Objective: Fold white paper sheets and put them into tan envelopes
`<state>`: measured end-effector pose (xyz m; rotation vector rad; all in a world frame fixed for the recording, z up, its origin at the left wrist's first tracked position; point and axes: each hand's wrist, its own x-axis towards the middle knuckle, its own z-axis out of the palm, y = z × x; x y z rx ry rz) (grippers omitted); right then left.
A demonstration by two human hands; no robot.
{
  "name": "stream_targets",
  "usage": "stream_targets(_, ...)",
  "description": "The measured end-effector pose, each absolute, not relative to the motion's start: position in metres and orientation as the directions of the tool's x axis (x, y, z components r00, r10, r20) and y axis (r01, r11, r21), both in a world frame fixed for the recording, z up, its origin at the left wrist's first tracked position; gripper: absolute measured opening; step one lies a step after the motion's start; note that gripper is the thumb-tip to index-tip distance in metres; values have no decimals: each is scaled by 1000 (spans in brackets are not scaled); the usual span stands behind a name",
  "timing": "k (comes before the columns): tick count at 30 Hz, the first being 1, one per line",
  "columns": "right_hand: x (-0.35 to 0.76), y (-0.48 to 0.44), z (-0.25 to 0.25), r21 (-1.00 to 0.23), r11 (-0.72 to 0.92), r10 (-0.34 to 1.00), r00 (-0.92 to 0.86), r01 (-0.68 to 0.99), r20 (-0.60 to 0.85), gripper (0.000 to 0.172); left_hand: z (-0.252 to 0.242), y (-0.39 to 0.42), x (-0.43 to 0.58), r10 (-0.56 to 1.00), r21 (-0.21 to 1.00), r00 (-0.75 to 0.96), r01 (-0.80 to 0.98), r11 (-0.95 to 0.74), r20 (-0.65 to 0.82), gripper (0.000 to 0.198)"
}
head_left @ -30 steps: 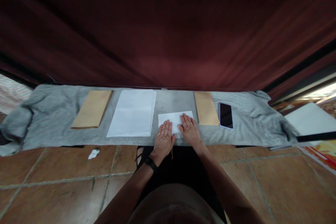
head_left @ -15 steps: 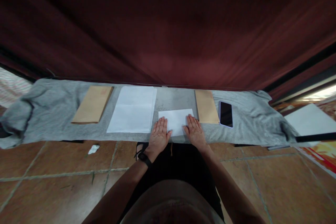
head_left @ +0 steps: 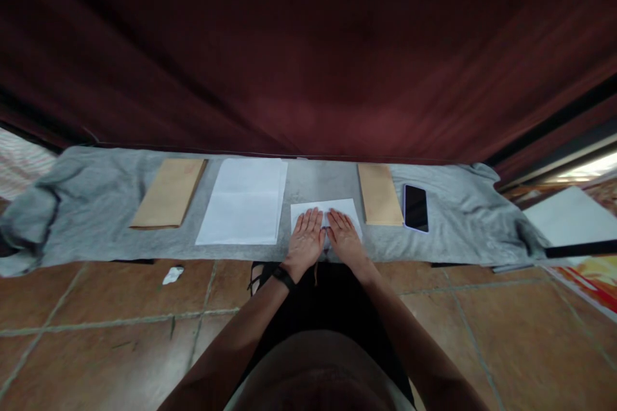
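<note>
A folded white sheet of paper (head_left: pixel 324 207) lies on a grey cloth (head_left: pixel 96 205) spread over the floor. My left hand (head_left: pixel 306 239) lies flat on its left half, fingers stretched out and open. My right hand (head_left: pixel 343 237) lies flat on its right half, fingers out too. The two hands are side by side, almost touching, near the sheet's middle. A black band is on my left wrist.
A stack of white paper (head_left: pixel 245 200) lies left of the hands, a brown envelope (head_left: pixel 169 192) further left. Another brown envelope (head_left: pixel 380 194) and a dark phone (head_left: pixel 415 207) lie to the right. A dark red curtain (head_left: pixel 308 51) hangs behind. Tiled floor (head_left: pixel 96 327) in front.
My hands slid apart to the sheet's outer edges, then came back together to its middle. The sheet stayed in place.
</note>
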<state>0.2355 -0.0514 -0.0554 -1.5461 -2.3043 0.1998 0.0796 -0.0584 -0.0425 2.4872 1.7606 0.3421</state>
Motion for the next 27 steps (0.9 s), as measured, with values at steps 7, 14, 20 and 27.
stream_targets(7,231,-40,-57,-281,368,927,-327,886,183,49,-48,-40,80,934,180,345,917,-356,90,54)
stream_targets(14,229,-26,-62,-262,312,940,-258,913,222,50,-53,-31,78,940,203,322,918,-340,117,57)
stream_targets(20,233,-20,-67,-278,258,945,-182,925,271,54,-57,-28,72,956,198,268,937,-288,122,60)
stream_targets(27,235,-23,-74,-261,205,930,-104,943,352,59,-60,-32,62,968,185,195,957,-223,159,62)
